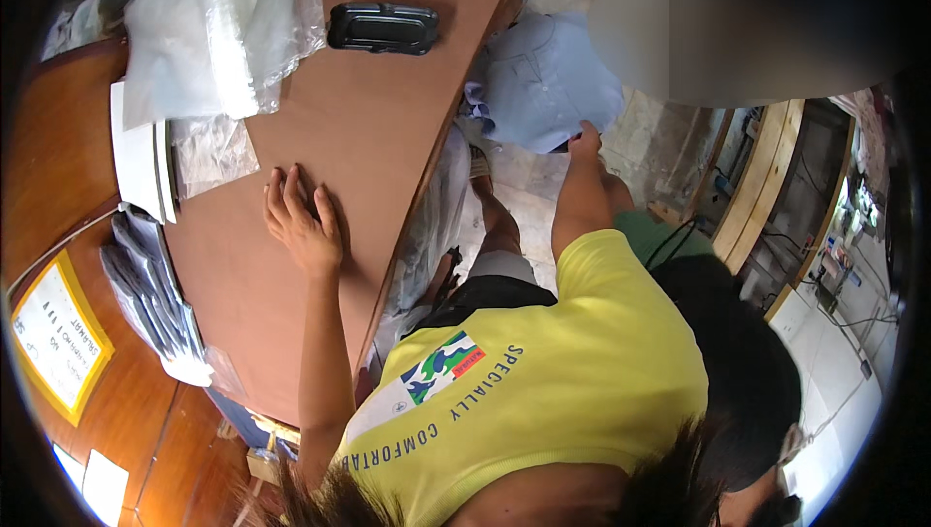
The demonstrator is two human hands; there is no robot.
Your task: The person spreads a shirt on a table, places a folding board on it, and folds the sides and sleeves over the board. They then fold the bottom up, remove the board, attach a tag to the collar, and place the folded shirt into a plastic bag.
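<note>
Hidden parts: the face area near 1 o'clock is blurred grey, and the palm side of the right hand (585, 139) cannot be seen.
Left hand (303, 222): it lies flat and open on the brown wooden table top (378, 129), fingers spread toward 12 o'clock, and it holds nothing.
Right hand: the arm stretches toward 1 o'clock past the table edge, and the fingers touch the pale blue folded cloth (548, 81); whether they are closed on it I cannot tell.
Pale blue cloth: it sits below the table's edge, at 1 o'clock from the right hand, partly cut off by the table corner.
Black flat case (382, 28): it rests on the table at 12 o'clock from the left hand, well apart from it.
Clear plastic bags (208, 28): they are heaped at the 11 o'clock corner of the table, and what is inside is hard to make out.
White stacked sheets (141, 163): they are at 9 o'clock from the left hand, at the table's side.
Yellow shirt (553, 382): it fills the lower middle and covers the body.
Room: a pale tiled floor (524, 197) is under the table, and a wooden bench with cables (776, 197) stands at 3 o'clock.
</note>
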